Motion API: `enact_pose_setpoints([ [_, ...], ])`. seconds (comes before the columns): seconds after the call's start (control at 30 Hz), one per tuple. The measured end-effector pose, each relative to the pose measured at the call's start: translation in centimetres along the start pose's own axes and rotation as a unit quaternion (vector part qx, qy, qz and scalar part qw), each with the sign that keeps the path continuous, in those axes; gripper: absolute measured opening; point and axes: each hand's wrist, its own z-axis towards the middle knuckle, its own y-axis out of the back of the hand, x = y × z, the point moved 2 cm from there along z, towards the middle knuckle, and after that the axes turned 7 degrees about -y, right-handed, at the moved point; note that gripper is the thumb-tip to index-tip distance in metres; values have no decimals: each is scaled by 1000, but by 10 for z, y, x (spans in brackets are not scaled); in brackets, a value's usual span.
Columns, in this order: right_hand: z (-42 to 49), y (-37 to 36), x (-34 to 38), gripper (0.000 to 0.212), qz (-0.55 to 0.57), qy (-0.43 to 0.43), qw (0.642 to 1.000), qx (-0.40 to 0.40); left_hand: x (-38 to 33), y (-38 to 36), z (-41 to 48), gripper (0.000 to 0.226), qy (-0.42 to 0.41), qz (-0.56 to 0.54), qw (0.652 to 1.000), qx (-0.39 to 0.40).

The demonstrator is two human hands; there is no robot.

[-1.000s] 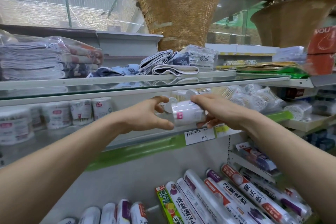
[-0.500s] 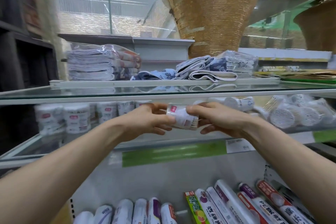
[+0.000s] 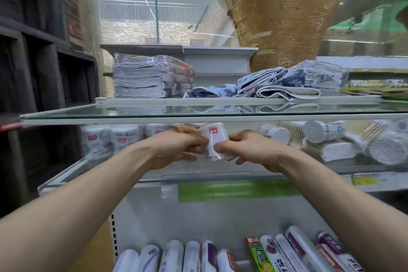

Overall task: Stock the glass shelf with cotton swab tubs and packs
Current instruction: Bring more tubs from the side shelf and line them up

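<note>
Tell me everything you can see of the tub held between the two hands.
The tub is a white cylinder, plastic by its look, with a pink label patch near its top and blurred dark print lower down. It is held roughly upright, slightly tilted, above the lower glass shelf. The left hand and right hand pinch its sides.

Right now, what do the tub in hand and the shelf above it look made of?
Tub: probably thin glossy plastic, clear or translucent; it reads white inside, with a printed label. Upper shelf: clear polished glass; it mirrors the folded towels. Its white front rail looks like painted metal, unsure.
</note>
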Motion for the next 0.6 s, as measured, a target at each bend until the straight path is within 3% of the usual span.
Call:
enact_pose_setpoints([
  [0.3,14,-13,4,34,-9,-9,999,30,13,6,4,26,8,93,996,-3],
  [0.43,25,-21,4,32,5,-10,1000,5,16,10,9,32,15,137,990,-5],
  [0.6,45,-38,9,37,5,-14,1000,-17,24,16,17,24,6,200,977,-77],
])
